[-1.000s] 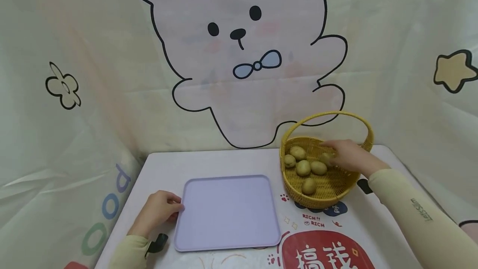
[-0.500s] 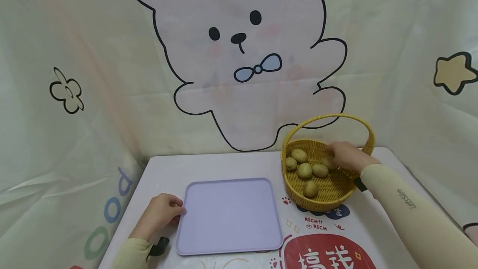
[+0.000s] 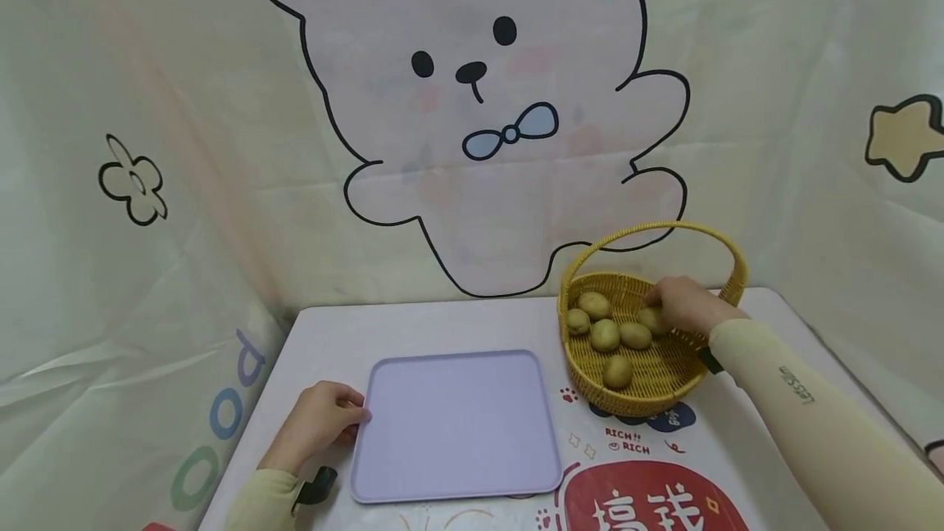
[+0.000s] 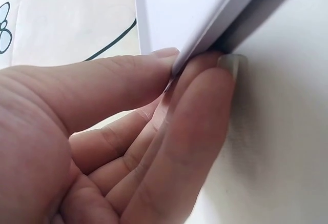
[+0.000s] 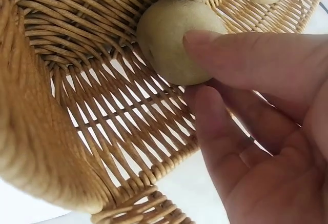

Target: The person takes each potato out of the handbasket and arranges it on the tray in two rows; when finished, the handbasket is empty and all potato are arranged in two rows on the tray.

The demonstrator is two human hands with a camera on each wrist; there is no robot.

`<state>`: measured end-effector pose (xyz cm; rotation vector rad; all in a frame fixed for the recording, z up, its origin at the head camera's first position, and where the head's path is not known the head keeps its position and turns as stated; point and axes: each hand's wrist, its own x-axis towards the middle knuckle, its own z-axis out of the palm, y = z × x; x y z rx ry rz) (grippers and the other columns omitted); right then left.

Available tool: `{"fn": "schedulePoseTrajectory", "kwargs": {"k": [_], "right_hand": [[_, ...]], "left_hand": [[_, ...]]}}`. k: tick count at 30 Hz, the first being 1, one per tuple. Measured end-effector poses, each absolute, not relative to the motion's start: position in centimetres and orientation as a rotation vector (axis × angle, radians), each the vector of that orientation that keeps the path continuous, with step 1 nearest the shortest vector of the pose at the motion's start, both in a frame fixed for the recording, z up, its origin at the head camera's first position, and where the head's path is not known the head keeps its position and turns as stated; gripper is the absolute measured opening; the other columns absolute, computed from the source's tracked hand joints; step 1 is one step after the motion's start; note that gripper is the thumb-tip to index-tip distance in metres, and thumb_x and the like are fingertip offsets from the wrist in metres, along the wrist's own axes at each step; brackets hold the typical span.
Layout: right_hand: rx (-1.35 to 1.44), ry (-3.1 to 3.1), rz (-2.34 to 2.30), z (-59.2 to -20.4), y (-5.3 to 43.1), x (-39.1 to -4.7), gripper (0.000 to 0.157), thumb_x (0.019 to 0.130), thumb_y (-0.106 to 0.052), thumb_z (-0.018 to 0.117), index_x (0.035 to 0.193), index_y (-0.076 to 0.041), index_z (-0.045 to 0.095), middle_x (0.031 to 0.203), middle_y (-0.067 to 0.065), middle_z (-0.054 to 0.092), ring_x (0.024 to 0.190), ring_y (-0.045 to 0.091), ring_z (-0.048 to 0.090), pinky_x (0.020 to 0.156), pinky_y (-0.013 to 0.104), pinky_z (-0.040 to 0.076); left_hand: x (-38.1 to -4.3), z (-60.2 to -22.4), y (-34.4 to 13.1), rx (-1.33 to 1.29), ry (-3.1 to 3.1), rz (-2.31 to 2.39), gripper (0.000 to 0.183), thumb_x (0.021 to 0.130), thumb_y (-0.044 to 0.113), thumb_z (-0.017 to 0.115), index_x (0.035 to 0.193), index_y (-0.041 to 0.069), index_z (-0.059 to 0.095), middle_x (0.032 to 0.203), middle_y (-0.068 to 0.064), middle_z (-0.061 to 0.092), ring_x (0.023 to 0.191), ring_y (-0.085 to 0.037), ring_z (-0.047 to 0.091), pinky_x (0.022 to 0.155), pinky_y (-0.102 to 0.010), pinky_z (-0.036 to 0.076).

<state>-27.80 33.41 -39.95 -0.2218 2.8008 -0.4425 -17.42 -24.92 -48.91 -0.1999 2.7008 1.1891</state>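
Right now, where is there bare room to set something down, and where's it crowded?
Bare: the tray, and the table between tray and backdrop, left of the basket. Crowded: the basket's left and back, with potatoes and the right hand. The left hand pinches the tray's left edge.

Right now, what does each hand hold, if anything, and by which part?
The left hand pinches the tray by its left rim; the right hand pinches a potato by the side facing the palm.
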Motion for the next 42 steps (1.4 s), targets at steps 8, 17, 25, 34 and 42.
{"fn": "schedulePoseTrajectory", "kwargs": {"k": [8, 17, 25, 34, 42], "right_hand": [[-0.271, 2.829, -0.396, -40.0, 33.2, -28.2, 0.041, 0.092, 0.005, 0.071, 0.132, 0.006, 0.073, 0.138, 0.034, 0.067, 0.131, 0.057, 0.059, 0.112, 0.068, 0.05], [-0.292, 2.842, -0.383, -40.1, 33.4, -28.0, 0.035, 0.084, 0.009, 0.074, 0.118, 0.003, 0.08, 0.118, 0.027, 0.076, 0.104, 0.04, 0.069, 0.095, 0.056, 0.06], [-0.253, 2.811, -0.449, -39.6, 33.4, -27.8, 0.027, 0.076, 0.005, 0.08, 0.101, -0.002, 0.083, 0.095, 0.011, 0.076, 0.083, 0.026, 0.06, 0.073, 0.036, 0.054], [-0.248, 2.846, -0.595, -37.5, 32.3, -25.7, 0.03, 0.086, -0.005, 0.081, 0.116, -0.001, 0.082, 0.109, 0.015, 0.078, 0.101, 0.032, 0.068, 0.088, 0.049, 0.06], [-0.295, 2.965, -0.755, -36.9, 30.5, -20.6, 0.046, 0.092, -0.027, 0.086, 0.128, 0.001, 0.077, 0.116, 0.018, 0.08, 0.108, 0.037, 0.075, 0.092, 0.057, 0.063]], "left_hand": [[-17.4, -49.0, -25.0, -0.226, 2.684, 1.203, 0.02, 0.086, 0.006, 0.086, 0.104, 0.0, 0.08, 0.08, -0.003, 0.076, 0.069, -0.017, 0.072, 0.064, -0.033, 0.065], [-17.6, -48.8, -24.8, -0.225, 2.674, 1.186, 0.018, 0.087, 0.007, 0.085, 0.103, 0.001, 0.08, 0.079, -0.003, 0.074, 0.068, -0.017, 0.071, 0.063, -0.033, 0.065], [-17.6, -48.9, -25.1, -0.19, 2.695, 1.184, 0.019, 0.085, 0.008, 0.088, 0.101, 0.003, 0.081, 0.078, -0.003, 0.075, 0.064, -0.017, 0.071, 0.061, -0.032, 0.063], [-17.4, -49.1, -26.1, -0.18, 2.657, 1.223, 0.026, 0.087, 0.009, 0.086, 0.11, 0.001, 0.077, 0.082, -0.005, 0.073, 0.067, -0.018, 0.073, 0.063, -0.033, 0.065], [-17.5, -49.2, -25.9, -0.037, 2.641, 1.257, 0.07, 0.089, 0.007, 0.083, 0.155, 0.004, 0.058, 0.08, -0.006, 0.067, 0.065, -0.018, 0.069, 0.061, -0.031, 0.061]]}}
